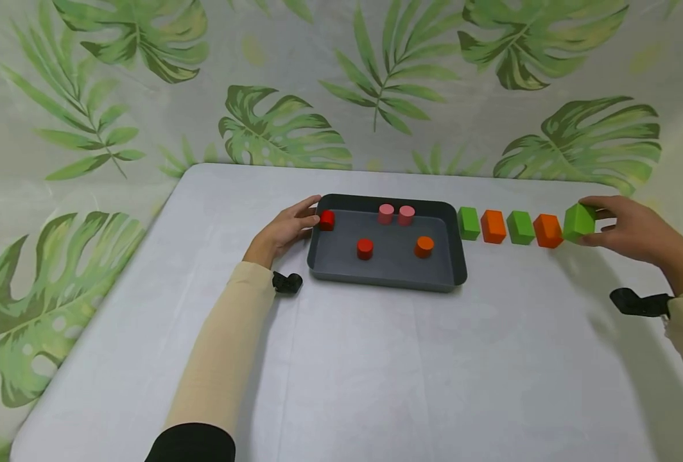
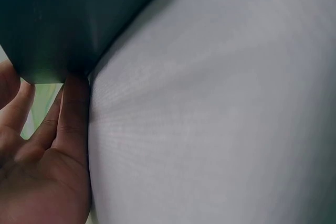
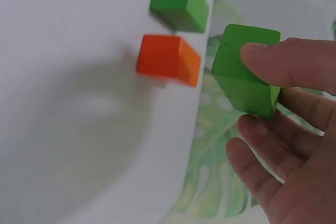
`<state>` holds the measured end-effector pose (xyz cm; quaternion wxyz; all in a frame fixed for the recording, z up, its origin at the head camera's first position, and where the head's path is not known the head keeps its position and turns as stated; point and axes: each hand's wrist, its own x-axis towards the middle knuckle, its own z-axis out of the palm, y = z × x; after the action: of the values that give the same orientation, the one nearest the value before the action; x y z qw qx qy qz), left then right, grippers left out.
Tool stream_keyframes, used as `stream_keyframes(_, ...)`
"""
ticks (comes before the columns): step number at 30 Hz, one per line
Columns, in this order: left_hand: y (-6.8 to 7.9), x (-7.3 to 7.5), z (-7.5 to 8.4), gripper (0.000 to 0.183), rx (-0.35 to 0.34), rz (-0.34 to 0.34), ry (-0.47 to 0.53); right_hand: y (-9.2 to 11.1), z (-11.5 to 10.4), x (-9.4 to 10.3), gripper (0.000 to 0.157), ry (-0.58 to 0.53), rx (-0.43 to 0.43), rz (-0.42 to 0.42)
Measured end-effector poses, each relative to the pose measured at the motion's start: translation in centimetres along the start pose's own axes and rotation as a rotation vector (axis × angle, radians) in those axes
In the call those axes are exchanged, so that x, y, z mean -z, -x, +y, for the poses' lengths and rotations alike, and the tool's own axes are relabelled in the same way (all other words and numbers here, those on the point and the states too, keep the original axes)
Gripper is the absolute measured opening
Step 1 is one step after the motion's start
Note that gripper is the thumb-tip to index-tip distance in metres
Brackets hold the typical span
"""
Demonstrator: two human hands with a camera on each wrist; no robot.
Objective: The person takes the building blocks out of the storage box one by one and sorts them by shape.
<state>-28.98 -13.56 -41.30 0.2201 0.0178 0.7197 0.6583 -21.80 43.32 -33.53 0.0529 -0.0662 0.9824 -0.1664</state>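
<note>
My left hand (image 1: 286, 230) holds the left edge of a dark grey baking tray (image 1: 388, 280), thumb at the rim and fingers along the outer wall. Against that wall, close to the thumb, is a red cylinder (image 1: 327, 221). A second red cylinder (image 1: 364, 249), an orange cylinder (image 1: 424, 247) and two pink ones (image 1: 385, 214) stand elsewhere in the tray. Between thumb and fingers, my right hand (image 1: 630, 224) pinches a green block (image 3: 247, 72). That block is raised beside an orange block (image 3: 160, 56), at the right end of a row.
The row runs rightward from the tray: a green block (image 1: 468, 223), an orange block (image 1: 493, 226), another green block (image 1: 520, 228), then the end orange one. A white cloth covers the table (image 1: 364, 372). Behind it hangs a leaf-patterned sheet (image 1: 370, 70).
</note>
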Motion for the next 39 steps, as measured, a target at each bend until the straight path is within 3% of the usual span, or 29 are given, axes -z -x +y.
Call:
stream_keyframes(15, 0.1, 0.0, 0.0, 0.06, 0.006, -0.009, -0.008, -1.8, 3.4, -0.2, 0.071, 0.023, -0.098, -0.159)
stream_keyframes(25, 0.1, -0.1, 0.1, 0.061, -0.004, -0.01, 0.002, -2.7, 4.1, -0.5, 0.069, 0.019, -0.133, -0.206)
stream_keyframes(39, -0.1, 0.0, 0.0, 0.06, 0.009, -0.008, -0.003, -2.7, 5.1, -1.7, 0.078, -0.079, -0.166, -0.263)
